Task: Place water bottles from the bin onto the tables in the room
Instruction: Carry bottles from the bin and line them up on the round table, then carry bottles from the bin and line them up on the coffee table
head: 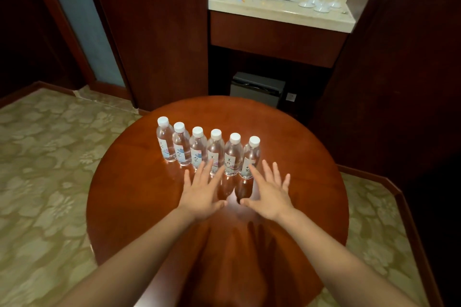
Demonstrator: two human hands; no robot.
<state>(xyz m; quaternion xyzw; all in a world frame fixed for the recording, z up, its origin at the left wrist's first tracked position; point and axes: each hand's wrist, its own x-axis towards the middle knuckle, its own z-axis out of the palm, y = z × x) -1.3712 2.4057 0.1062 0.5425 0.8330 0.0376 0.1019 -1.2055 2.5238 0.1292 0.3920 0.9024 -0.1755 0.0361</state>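
Note:
Several clear water bottles [208,151] with white caps and pale labels stand upright in a row on a round, glossy wooden table [299,157]. My left hand [203,192] is spread flat, palm down, just in front of the middle bottles; its fingertips overlap the base of one bottle. My right hand [269,192] is spread the same way beside the rightmost bottle, its index fingertip at that bottle's base. Neither hand holds anything. No bin is in view.
Behind the table a wooden counter with a pale stone top [279,10] carries upturned glasses [319,5], a dish and a dark remote. A small grey fridge [257,88] sits under it. Dark wood panels rise behind and right. Patterned green carpet [50,169] lies to the left.

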